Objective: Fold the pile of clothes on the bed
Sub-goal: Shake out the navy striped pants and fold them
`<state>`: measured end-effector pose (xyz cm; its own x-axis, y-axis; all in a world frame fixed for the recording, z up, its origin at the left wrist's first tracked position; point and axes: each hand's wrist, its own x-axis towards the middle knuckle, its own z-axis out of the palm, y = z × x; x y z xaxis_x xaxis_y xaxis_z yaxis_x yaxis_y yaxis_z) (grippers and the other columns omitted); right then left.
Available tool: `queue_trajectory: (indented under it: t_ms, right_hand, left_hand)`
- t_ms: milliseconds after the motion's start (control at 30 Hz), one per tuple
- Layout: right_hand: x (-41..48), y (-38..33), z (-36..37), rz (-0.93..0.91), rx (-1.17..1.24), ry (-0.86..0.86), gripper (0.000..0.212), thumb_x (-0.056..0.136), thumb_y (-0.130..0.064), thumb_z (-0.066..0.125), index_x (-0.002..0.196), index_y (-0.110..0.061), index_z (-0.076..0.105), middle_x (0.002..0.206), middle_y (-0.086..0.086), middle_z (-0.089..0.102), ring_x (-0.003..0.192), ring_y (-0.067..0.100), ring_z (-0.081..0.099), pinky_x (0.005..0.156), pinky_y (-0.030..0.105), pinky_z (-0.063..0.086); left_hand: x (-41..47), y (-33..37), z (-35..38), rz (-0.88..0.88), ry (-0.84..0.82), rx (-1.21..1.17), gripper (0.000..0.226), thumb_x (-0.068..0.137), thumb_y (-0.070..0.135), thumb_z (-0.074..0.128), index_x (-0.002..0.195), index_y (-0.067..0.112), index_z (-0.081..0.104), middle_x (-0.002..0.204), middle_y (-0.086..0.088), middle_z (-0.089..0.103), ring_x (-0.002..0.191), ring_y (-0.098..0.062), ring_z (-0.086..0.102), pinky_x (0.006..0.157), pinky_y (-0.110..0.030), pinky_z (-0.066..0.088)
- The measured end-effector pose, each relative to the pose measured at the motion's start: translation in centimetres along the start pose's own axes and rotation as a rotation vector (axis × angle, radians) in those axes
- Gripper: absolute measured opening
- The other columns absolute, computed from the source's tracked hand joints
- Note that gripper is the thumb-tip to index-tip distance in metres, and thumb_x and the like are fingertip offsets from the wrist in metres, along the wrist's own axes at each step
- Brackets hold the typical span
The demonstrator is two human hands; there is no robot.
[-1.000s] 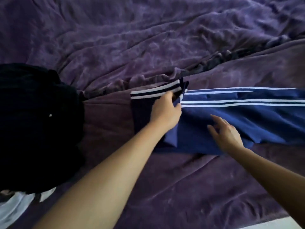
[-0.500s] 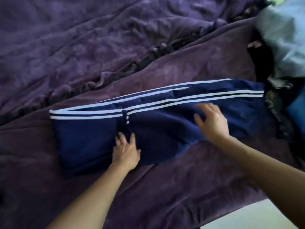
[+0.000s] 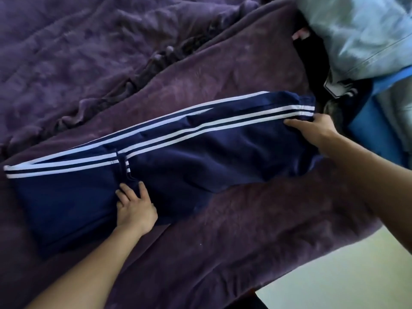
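One pair navy pants [image 3: 223, 157] on purple blanket [image 3: 245, 230], pale floor [image 3: 356, 275] beyond: left grip [image 3: 136, 208] flat, empty; right grip [image 3: 316, 132] hold unclear.

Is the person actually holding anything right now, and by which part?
The right hand seems to pinch the navy track pants at the waistband end, thumb on top. The left hand only presses flat on the folded leg.

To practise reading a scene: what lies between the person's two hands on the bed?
In the head view, only navy striped trousers lie between left hand and right hand.
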<state>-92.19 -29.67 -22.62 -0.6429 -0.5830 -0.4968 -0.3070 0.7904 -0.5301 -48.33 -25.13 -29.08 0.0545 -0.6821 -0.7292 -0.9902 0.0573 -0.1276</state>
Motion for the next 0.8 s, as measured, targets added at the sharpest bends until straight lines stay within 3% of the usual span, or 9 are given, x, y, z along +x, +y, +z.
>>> queue_trajectory:
  t_ms: [67, 167, 300, 433, 533, 700, 800]
  right_hand:
    - [-2.4, -2.2, -0.4, -0.043, 0.135, -0.069, 0.023, 0.067, -0.040, 0.082, 0.078, -0.023, 0.070, 0.084, -0.002, 0.074, 0.083, 0.020, 0.071, 0.079, 0.037, 0.058]
    - [-7.2, -6.1, 0.6, -0.145, 0.239, -0.170, 0.050, 0.063, -0.038, 0.085, 0.105, -0.021, 0.065, 0.095, 0.000, 0.073, 0.083, 0.021, 0.072, 0.068, 0.039, 0.061]
    - [-13.3, -10.7, 5.4, -0.375, -0.076, -0.106, 0.058, 0.062, -0.043, 0.083, 0.106, -0.027, 0.049, 0.091, -0.005, 0.063, 0.091, 0.022, 0.063, 0.081, 0.036, 0.051]
    - [-18.6, -12.7, 14.0, -0.548, -0.294, -0.154, 0.057, 0.066, -0.039, 0.074, 0.111, -0.021, 0.044, 0.099, 0.011, 0.067, 0.095, 0.037, 0.061, 0.071, 0.036, 0.039]
    - [-21.3, -12.3, 21.1, -0.555, -0.438, -0.255, 0.056, 0.072, -0.035, 0.072, 0.111, -0.015, 0.037, 0.106, 0.016, 0.064, 0.097, 0.042, 0.059, 0.068, 0.038, 0.037]
    - [-23.3, -9.9, 27.6, -0.424, -0.800, -0.605, 0.079, 0.080, -0.039, 0.074, 0.139, -0.011, 0.030, 0.135, 0.016, 0.040, 0.121, 0.039, 0.048, 0.093, 0.041, 0.042]
    - [-21.7, -10.0, 25.2, -0.465, -0.610, -0.660, 0.058, 0.081, -0.036, 0.073, 0.130, -0.012, 0.054, 0.123, 0.011, 0.061, 0.114, 0.028, 0.057, 0.092, 0.032, 0.044]
  left_hand:
    - [-0.2, -0.4, -0.6, 0.018, -0.023, -0.013, 0.073, 0.099, 0.037, 0.036, 0.151, 0.012, -0.007, 0.151, -0.035, -0.013, 0.142, -0.048, 0.002, 0.114, -0.048, 0.023]
    - [-0.8, -1.6, -1.6, 0.070, -0.050, -0.048, 0.070, 0.098, 0.040, 0.039, 0.153, 0.016, 0.002, 0.154, -0.030, -0.006, 0.142, -0.042, 0.011, 0.111, -0.046, 0.029]
    - [-2.3, -3.2, -2.5, 0.138, 0.006, -0.178, 0.058, 0.097, 0.037, 0.043, 0.149, 0.017, 0.026, 0.151, -0.017, 0.024, 0.133, -0.032, 0.032, 0.105, -0.044, 0.038]
    - [-3.7, -5.3, -1.9, 0.169, 0.105, -0.292, 0.052, 0.096, 0.034, 0.045, 0.144, 0.016, 0.036, 0.141, -0.011, 0.039, 0.125, -0.029, 0.041, 0.097, -0.042, 0.044]
    - [-4.5, -6.9, -0.7, 0.195, 0.122, -0.346, 0.053, 0.095, 0.032, 0.047, 0.145, 0.017, 0.035, 0.140, -0.010, 0.040, 0.125, -0.028, 0.041, 0.098, -0.040, 0.043]
    - [-5.0, -8.3, 0.2, 0.268, 0.158, -0.367, 0.056, 0.095, 0.032, 0.047, 0.147, 0.019, 0.031, 0.142, -0.007, 0.041, 0.125, -0.027, 0.043, 0.099, -0.039, 0.040]
    - [-5.3, -7.8, -0.3, 0.296, 0.261, -0.357, 0.055, 0.096, 0.032, 0.045, 0.148, 0.021, 0.029, 0.143, -0.008, 0.039, 0.123, -0.029, 0.044, 0.100, -0.040, 0.038]
